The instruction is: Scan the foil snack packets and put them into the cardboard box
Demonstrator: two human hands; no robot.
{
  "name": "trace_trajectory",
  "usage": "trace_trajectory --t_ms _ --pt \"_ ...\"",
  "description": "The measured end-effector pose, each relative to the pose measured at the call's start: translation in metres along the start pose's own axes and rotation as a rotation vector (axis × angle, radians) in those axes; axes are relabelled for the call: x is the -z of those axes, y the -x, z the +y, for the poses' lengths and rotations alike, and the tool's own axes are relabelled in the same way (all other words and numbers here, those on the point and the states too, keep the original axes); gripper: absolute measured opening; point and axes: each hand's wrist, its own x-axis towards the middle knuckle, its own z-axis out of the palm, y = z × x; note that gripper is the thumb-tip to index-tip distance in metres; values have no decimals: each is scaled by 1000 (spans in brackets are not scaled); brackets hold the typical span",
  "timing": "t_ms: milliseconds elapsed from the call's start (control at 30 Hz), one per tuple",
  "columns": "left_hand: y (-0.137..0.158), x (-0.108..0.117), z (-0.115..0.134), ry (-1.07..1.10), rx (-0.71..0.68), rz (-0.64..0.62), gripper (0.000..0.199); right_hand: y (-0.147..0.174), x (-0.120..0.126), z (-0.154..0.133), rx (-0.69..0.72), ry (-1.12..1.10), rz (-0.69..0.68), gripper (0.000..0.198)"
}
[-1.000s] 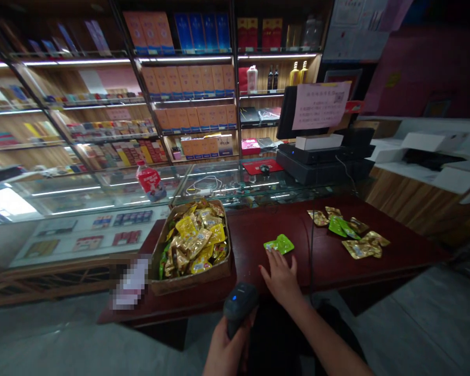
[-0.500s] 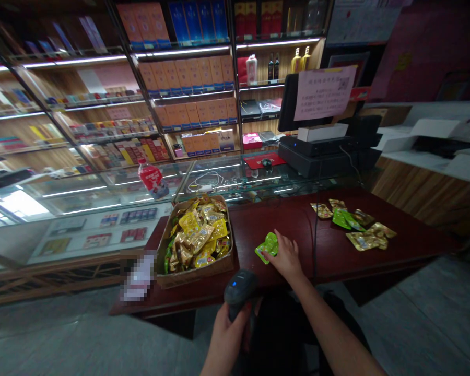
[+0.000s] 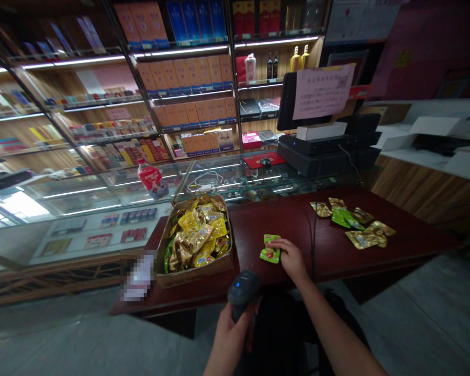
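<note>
My left hand [image 3: 234, 329] is wrapped around the handle of a dark barcode scanner [image 3: 243, 287], its small blue light glowing, just off the table's near edge. On the table, a small green snack packet [image 3: 269, 250] lies with a printed side up. My right hand [image 3: 292, 258] reaches in from its right, fingers stretched out and touching the packet's right part. To the left stands an open cardboard box [image 3: 196, 277] heaped with gold and yellow snack packets [image 3: 198, 235]. Farther right is a loose group of gold packets [image 3: 366, 239] and green packets [image 3: 347, 218].
A dark cable [image 3: 315, 235] runs across the reddish-brown table [image 3: 246, 219]. Behind are a glass counter with a red-labelled bottle [image 3: 152, 178], a mouse [image 3: 265, 162] and a monitor [image 3: 290, 102] bearing a paper sign. A pixelated patch [image 3: 140, 277] covers something at the table's left corner.
The green packet has been turned and now shows its printed side, slightly farther right. My right hand's fingers have straightened. The scanner in my left hand has shifted slightly right.
</note>
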Motion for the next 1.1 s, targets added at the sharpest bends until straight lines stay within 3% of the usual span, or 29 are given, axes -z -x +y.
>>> trace_trajectory --t_ms 167,267,333,433,533,667,700,800,900,1000,1100 --pt "0 2 1 1 -12 15 47 -3 -9 -9 -93 325 164 45" --pt "0 4 2 11 -31 10 50 -2 -17 -19 -144 569 20 62" --pt "0 4 2 15 -46 8 50 -1 -18 -23 -127 601 -114 57" --pt "0 4 1 15 -43 2 49 -1 -13 -20 -80 436 -130 57" --pt "0 3 0 10 -27 -11 47 -2 -5 -10 -94 191 31 60" --pt "2 0 0 8 -32 -24 46 -3 1 1 -67 25 179 15" --pt "2 0 1 10 -30 -28 46 -3 0 2 -40 11 182 13" --pt "2 0 4 8 -41 -34 47 -3 -2 3 -31 -2 140 18" --pt "1 1 5 10 -73 -30 45 -3 -3 2 -154 -37 45 15" --pt "-2 2 5 4 -91 -18 45 -4 -3 1 -211 -104 -39 34" --pt "-4 3 7 -4 -103 -8 46 -4 -2 1 -220 -139 -33 42"
